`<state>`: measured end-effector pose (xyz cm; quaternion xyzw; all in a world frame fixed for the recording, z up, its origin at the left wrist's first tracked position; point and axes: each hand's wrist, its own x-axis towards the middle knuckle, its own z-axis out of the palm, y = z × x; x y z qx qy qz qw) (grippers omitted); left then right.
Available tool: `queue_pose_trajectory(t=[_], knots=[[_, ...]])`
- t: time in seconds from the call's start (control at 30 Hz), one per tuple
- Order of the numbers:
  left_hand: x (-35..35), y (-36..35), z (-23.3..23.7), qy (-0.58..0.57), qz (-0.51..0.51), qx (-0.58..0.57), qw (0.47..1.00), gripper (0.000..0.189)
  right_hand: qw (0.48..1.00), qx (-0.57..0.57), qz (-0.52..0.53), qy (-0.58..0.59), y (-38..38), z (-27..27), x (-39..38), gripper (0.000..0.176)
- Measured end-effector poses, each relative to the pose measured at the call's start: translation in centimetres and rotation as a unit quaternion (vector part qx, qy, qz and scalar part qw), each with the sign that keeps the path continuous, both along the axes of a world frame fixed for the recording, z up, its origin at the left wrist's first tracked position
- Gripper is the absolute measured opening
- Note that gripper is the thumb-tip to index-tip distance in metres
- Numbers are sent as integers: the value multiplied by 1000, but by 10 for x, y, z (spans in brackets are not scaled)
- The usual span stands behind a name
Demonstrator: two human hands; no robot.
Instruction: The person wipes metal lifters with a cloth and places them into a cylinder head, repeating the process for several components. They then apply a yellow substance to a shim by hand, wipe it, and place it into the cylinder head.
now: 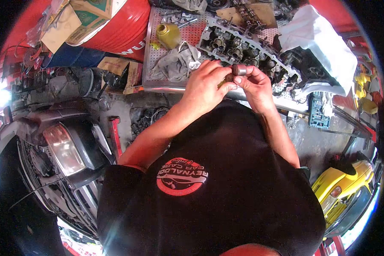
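Observation:
My right hand (259, 87) pinches a small cup-like metal cylinder, which looks like a valve lifter (240, 70), between thumb and fingers. Close beside it, my left hand (205, 84) is closed on a small brownish round piece (229, 78), partly hidden by its fingers. Just beyond both hands, an engine cylinder head (254, 53) lies on the perforated metal bench (158, 32), with several round metal parts in its openings. A crumpled grey rag (173, 64) lies left of my left hand.
A yellow bottle (168, 36) stands behind the rag. White cloth (318, 47) covers parts at right, near a blue-green tray (318, 112). A red drum (119, 32) is at left. Cars with a headlight (63, 149) and yellow bodywork (343, 183) flank me.

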<state>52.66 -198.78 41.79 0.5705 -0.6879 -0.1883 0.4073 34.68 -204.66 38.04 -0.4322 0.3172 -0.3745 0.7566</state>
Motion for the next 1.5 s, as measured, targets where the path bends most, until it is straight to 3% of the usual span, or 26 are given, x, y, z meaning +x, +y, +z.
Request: queue_pose_trajectory(t=[0.23, 0.43, 0.53, 0.63, 0.73, 0.83, 1.03, 1.13, 1.33, 1.43, 1.5], knots=[[-6, -1, -4, 176, 41, 164, 970, 38, 994, -106, 16, -20, -1, 20, -1, 15], [-7, 1, 5, 164, 60, 121, 977, 37, 987, -161, -2, 23, 1, 28, -1, 28], [-5, 2, 4, 52, 47, -2, 998, 29, 984, -171, 1, 43, 0, 34, -2, 25], [-6, 4, 1, 146, 25, 57, 987, 19, 975, -204, 40, 73, -1, 50, -3, 21], [-6, 6, 13, 340, 18, 246, 907, 14, 976, -204, 49, 66, -2, 51, -9, 19], [-3, 3, -4, 365, -19, 169, 915, 18, 977, -197, 50, 63, -3, 51, -7, 19], [-2, 6, -12, 486, -10, 240, 840, 12, 984, -168, 39, 31, -1, 43, -6, 20], [-6, 9, -18, 664, -24, 264, 699, 11, 986, -162, 35, 19, 0, 38, -6, 21], [-12, 7, -13, 706, 87, 280, 644, 11, 987, -154, 42, -22, 3, 29, -4, 20], [-7, 7, -31, 701, 128, 230, 662, 11, 990, -113, 29, -81, 6, 31, -1, 20], [-9, 10, -30, 656, 128, 214, 712, 13, 991, -92, 18, -100, 5, 31, -3, 20]])
